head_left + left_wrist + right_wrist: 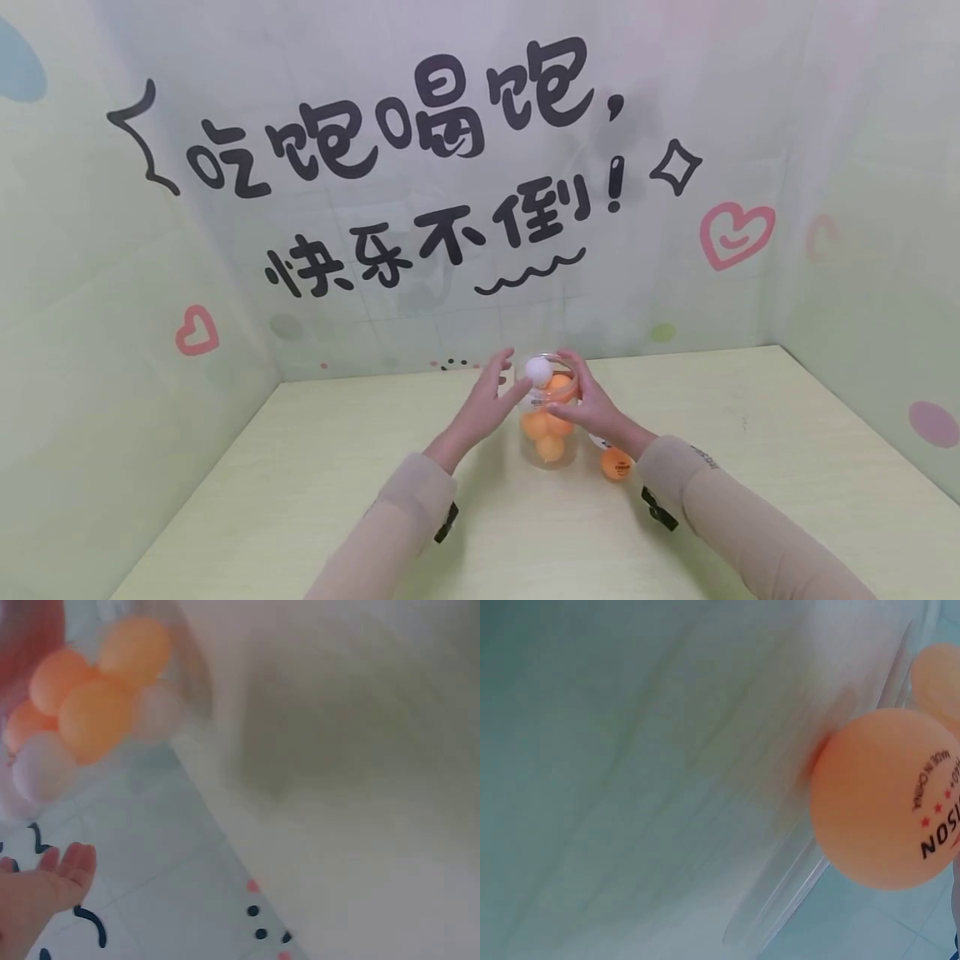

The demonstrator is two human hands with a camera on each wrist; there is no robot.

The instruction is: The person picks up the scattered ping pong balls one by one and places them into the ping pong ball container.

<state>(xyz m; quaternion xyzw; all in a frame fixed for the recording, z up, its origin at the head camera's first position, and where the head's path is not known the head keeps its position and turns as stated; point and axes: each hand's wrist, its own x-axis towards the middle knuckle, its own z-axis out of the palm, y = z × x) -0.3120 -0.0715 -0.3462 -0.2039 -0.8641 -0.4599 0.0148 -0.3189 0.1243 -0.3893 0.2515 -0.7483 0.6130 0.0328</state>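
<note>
A clear plastic jar (550, 457) stands upright on the table, holding several orange and white ping-pong balls. One white ball (538, 372) is at its mouth, near my left thumb. My left hand (491, 404) is at the jar's left side with its fingers spread; whether the thumb touches the ball or the rim I cannot tell. My right hand (596, 406) holds the jar's upper right side, thumb in front and fingers behind. Beside the jar, under my right wrist, lies a printed orange ball (889, 799), with a white ball (600, 441) partly hidden behind the wrist.
The pale wooden table (337, 467) runs back to a printed fabric wall (465, 317) with black lettering. Similar fabric panels rise on the left and right.
</note>
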